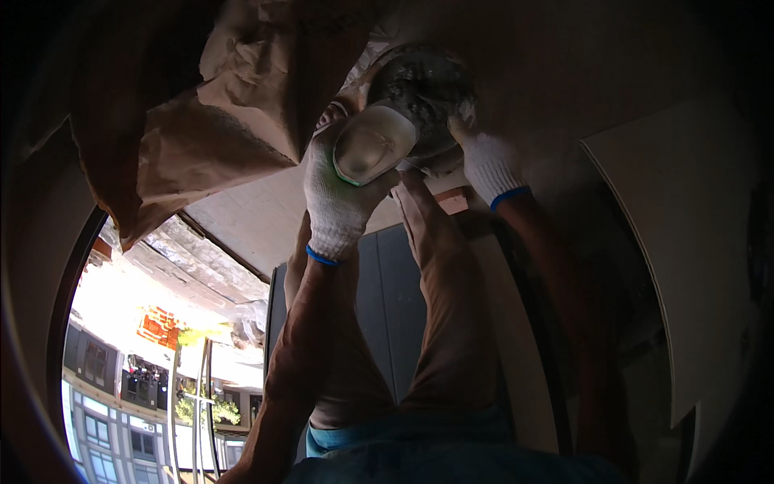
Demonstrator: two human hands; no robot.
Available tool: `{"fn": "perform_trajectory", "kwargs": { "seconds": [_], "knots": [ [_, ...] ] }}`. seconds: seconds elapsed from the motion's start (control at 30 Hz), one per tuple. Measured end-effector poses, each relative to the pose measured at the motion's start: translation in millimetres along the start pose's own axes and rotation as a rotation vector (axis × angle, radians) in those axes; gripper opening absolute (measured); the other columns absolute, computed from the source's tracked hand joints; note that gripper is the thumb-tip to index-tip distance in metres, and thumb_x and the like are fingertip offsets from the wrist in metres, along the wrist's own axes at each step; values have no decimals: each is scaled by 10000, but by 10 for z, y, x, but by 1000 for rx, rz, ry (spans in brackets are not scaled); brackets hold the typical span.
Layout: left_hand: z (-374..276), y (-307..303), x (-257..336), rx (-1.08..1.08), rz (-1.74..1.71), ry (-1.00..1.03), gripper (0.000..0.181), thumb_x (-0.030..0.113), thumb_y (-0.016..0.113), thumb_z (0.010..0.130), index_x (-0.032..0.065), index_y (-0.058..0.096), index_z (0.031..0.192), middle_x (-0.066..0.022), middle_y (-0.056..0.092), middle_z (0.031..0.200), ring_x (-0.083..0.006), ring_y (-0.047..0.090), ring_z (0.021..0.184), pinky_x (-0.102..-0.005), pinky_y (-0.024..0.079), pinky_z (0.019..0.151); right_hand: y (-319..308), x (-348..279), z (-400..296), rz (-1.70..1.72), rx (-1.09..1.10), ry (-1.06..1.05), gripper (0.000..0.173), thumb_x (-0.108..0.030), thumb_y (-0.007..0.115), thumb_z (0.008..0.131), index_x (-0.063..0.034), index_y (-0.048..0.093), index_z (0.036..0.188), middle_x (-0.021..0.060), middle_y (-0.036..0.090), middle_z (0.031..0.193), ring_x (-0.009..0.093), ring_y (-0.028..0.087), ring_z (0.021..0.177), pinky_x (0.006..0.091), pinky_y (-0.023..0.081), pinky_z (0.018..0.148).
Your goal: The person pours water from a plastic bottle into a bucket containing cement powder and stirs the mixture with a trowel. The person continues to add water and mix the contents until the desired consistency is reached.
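My left hand (338, 199), in a white knitted glove with a blue cuff, grips a pale, translucent container (375, 145) with green at its near edge. The container is over the near left rim of a round bucket (417, 78), which holds a dark, wet-looking, lumpy mix. My right hand (488, 162), gloved the same way, is at the bucket's right side. Its fingers point towards the mix, beside a small yellowish part (459, 128). Blur and shadow hide whether this is a fingertip or a handle it holds.
A large crumpled brown paper sack (211, 133) fills the upper left. A reddish brick piece (452, 201) lies near my foot, below the bucket. A flat pale board (665, 181) stands or leans at the right. At the lower left, a bright opening shows buildings outside. My bare legs straddle a dark panel (380, 290).
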State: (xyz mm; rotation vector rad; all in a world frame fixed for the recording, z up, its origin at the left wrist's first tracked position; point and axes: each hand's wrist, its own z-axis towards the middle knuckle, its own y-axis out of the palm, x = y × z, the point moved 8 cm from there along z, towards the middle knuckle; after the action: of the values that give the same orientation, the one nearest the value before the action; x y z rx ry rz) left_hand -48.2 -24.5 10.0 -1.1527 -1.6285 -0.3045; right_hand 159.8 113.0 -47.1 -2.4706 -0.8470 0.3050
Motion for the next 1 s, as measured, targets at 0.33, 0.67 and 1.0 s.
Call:
{"fn": "perform_trajectory", "kwargs": {
  "seconds": [0.33, 0.67, 1.0],
  "knots": [
    [0, 14, 90, -33, 157, -17, 890, 178, 1025, 583, 34, 604, 1354, -177, 685, 1273, -337, 695, 1176, -436, 584, 975, 454, -37, 1024, -46, 180, -100, 277, -212, 573, 1019, -116, 728, 1228, 181, 788, 1033, 374, 777, 897, 495, 632, 754],
    [69, 107, -38, -46, -26, -78, 876, 179, 1020, 621, 4, 592, 1366, -184, 714, 1239, -310, 720, 1135, -417, 592, 965, 514, 267, 416, 1384, -395, 424, 346, -139, 736, 945, -148, 692, 1288, -2, 595, 748, 70, 512, 496, 261, 360, 415],
    [116, 135, 42, -16, -79, 23, 875, 134, 1014, 596, 0, 574, 1341, -178, 692, 1256, -317, 702, 1151, -419, 587, 972, 382, 92, 124, 389, 59, -73, 498, -349, 796, 891, -159, 662, 1331, 159, 760, 1019, 304, 750, 908, 439, 598, 776]
  ]
}}
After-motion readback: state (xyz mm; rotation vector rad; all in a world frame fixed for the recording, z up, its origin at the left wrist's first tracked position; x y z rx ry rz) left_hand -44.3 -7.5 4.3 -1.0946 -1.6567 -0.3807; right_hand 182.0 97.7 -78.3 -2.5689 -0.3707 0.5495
